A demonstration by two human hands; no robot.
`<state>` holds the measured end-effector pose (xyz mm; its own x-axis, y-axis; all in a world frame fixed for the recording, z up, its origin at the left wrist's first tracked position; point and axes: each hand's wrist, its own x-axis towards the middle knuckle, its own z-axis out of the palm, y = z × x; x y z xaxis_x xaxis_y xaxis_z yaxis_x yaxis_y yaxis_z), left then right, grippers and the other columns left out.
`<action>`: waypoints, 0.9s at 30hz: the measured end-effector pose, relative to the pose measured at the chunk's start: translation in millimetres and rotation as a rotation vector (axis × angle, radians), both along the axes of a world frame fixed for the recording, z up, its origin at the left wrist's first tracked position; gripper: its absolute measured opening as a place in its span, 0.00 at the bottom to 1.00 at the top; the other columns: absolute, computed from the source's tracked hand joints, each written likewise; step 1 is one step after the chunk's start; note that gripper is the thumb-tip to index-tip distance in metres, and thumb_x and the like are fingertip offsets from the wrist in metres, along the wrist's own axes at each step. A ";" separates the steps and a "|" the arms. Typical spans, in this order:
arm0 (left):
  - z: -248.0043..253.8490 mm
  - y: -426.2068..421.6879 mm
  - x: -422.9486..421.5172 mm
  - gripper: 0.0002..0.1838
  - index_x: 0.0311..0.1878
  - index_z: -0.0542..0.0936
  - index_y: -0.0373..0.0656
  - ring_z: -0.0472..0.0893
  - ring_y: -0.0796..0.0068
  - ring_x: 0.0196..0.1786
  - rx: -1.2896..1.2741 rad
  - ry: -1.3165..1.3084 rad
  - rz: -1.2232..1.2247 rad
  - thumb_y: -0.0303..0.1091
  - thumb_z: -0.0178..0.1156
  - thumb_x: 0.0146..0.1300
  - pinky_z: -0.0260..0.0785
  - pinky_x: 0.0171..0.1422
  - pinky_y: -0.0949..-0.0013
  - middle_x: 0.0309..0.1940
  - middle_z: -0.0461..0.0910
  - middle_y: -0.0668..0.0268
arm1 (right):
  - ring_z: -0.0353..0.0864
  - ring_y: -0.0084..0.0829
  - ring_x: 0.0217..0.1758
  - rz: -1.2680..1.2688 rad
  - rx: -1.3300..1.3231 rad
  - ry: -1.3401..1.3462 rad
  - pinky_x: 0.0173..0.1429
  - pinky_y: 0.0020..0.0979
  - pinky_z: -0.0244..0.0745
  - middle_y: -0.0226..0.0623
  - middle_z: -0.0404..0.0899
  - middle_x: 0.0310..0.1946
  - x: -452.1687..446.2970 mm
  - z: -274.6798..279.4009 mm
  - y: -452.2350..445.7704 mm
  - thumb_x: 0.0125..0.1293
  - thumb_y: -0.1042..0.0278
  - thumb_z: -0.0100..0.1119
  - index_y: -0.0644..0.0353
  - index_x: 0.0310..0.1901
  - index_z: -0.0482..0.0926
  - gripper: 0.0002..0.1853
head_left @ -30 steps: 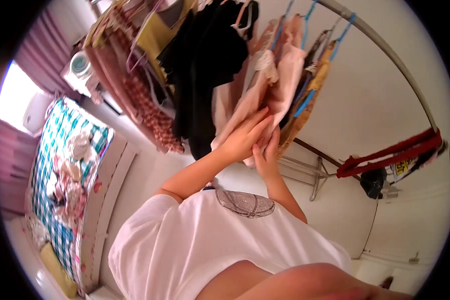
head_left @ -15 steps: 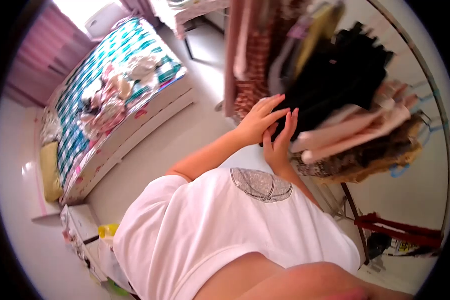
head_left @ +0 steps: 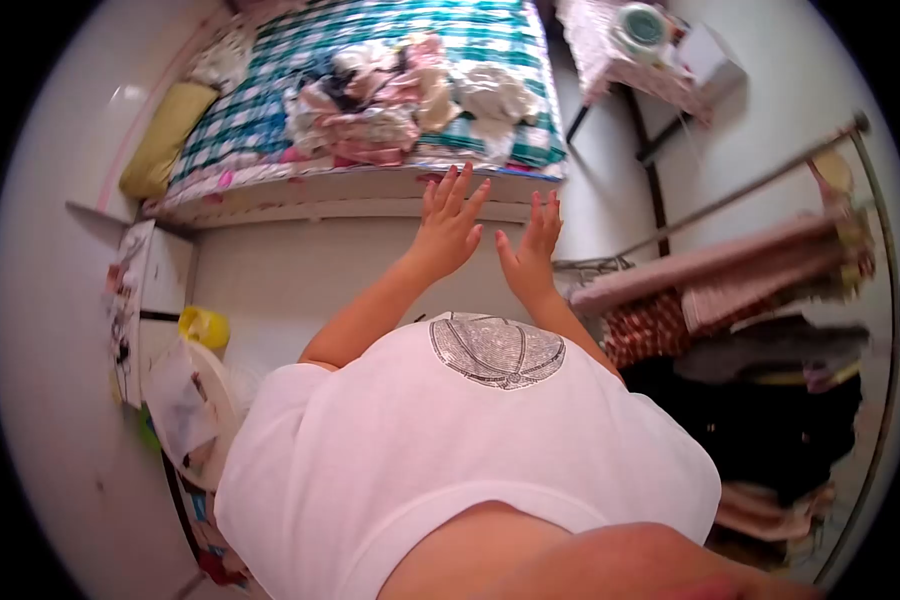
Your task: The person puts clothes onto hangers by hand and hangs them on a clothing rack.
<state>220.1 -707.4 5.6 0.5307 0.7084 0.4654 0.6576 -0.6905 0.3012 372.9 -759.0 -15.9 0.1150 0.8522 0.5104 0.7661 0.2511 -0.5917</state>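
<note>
My left hand [head_left: 447,228] is raised in front of my chest with its fingers spread, and it holds nothing. Just right of it, my right hand [head_left: 530,248] is up too, fingers apart and nothing in them. The two hands do not touch. Beyond them a pile of crumpled pink, white and dark clothes [head_left: 370,108] lies on a bed with a green and white checked cover [head_left: 270,85]. A white crumpled cloth [head_left: 495,95] rests right of the pile.
Clothes [head_left: 760,400] hang from a metal rack [head_left: 875,200] on the right. A small table [head_left: 595,60] with a lace cloth stands at the upper right. On the left are a yellow pillow [head_left: 175,135], a yellow container [head_left: 203,328] and a round pale table [head_left: 228,400].
The view has turned left from the rack to the bed. My hands, together in front of the hanging clothes before, are now apart and facing the bed.
</note>
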 end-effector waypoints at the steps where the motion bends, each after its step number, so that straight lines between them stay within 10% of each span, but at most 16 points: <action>1: -3.2 7.4 -16.3 0.36 0.64 0.56 0.49 0.44 0.56 0.69 -0.003 0.026 0.059 0.33 0.58 0.50 0.35 0.68 0.48 0.67 0.43 0.56 | 0.34 0.50 0.70 0.034 -0.010 -0.002 0.66 0.54 0.30 0.53 0.37 0.66 -11.2 -3.4 14.0 0.54 0.61 0.56 0.59 0.65 0.47 0.40; 27: -54.3 338.9 -168.2 0.30 0.63 0.58 0.48 0.47 0.53 0.68 -0.057 -0.002 0.618 0.36 0.53 0.56 0.41 0.67 0.48 0.67 0.44 0.55 | 0.41 0.54 0.68 0.481 -0.093 -0.069 0.67 0.44 0.38 0.59 0.41 0.64 -112.3 -42.6 424.8 0.50 0.63 0.60 0.61 0.64 0.48 0.42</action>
<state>51.8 -368.5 -48.7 0.0133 0.9082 0.4184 0.9302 -0.1648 0.3281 260.6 -334.2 -58.5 -0.3338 0.8429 0.4220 0.6147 0.5340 -0.5805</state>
